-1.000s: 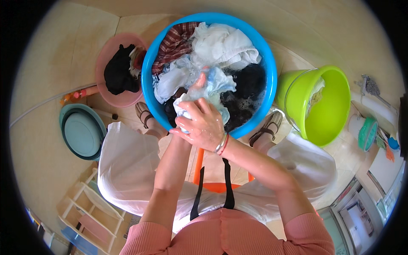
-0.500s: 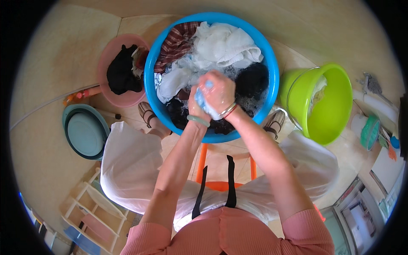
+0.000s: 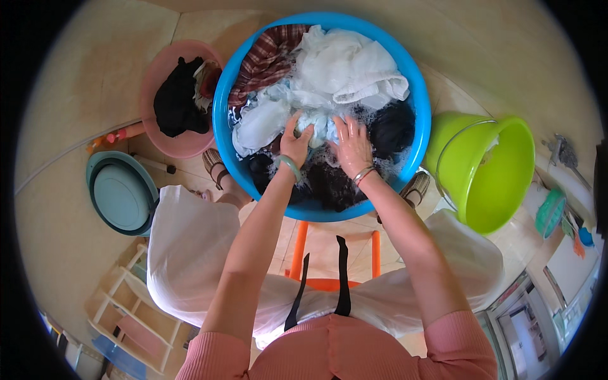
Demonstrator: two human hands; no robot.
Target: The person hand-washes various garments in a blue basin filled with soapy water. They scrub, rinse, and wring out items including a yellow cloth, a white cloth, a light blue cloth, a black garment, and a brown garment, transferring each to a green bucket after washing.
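Observation:
A round blue basin (image 3: 423, 120) holds soapy water and soaking clothes. Near its middle, a pale blue wet cloth (image 3: 318, 125) lies between my two hands. My left hand (image 3: 296, 144) rests at the cloth's left side, thumb and fingers apart. Spread fingers of my right hand (image 3: 352, 149) press on its right side. Behind them is a bunched white garment (image 3: 347, 63), with a reddish-brown plaid cloth (image 3: 269, 63) to its left. A whitish cloth (image 3: 259, 126) lies left of my left hand. Dark clothes (image 3: 332, 183) sit in the water nearest me.
On the left stands a pink basin (image 3: 152, 95) with a black garment (image 3: 180, 101), and a grey-green basin (image 3: 120, 196) closer in. A lime green bucket (image 3: 497, 177) with a wire handle stands right. Under the blue basin shows an orange stool (image 3: 299, 247). A white rack (image 3: 136, 304) is lower left.
My hands, pressed together around the pale blue cloth above the water, have come apart and lowered. The cloth now lies among the clothes in the basin. The view has shifted slightly.

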